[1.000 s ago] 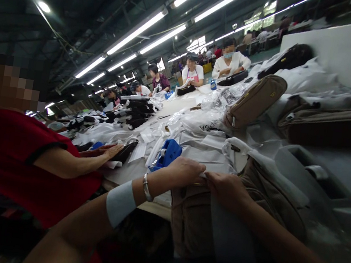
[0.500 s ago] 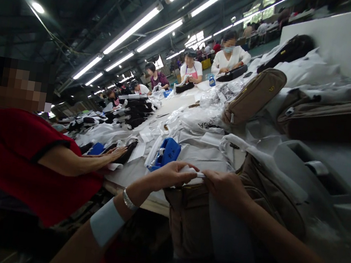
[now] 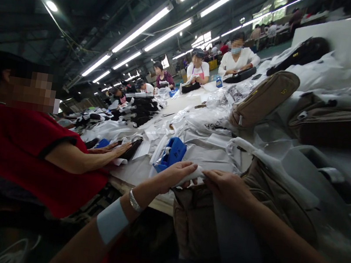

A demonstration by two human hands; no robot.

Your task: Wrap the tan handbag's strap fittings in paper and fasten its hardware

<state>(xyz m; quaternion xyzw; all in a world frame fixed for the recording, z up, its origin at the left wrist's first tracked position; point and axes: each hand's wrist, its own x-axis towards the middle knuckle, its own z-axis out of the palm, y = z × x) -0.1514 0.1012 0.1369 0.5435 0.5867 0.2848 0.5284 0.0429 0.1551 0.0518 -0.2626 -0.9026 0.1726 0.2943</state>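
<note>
My left hand, with a metal bracelet on its wrist, pinches one end of a strip of white wrapping paper. The fingers of my right hand close on the strip's other end, their tips bent in toward my left hand. Both hands are just above the top of a brown fabric bag, which stands at the table's near edge. Whether a handle lies inside the paper is hidden. A blue tape dispenser sits on the table just beyond my left hand.
White paper sheets and clear plastic cover the table. Another brown bag lies beyond my right hand. To the left, a co-worker in a red top presses hands on a dark item. Several people work farther along the table.
The view has swung slightly left, so things sit farther right. My left fingers have shifted on the white paper, and more of it shows between my hands.
</note>
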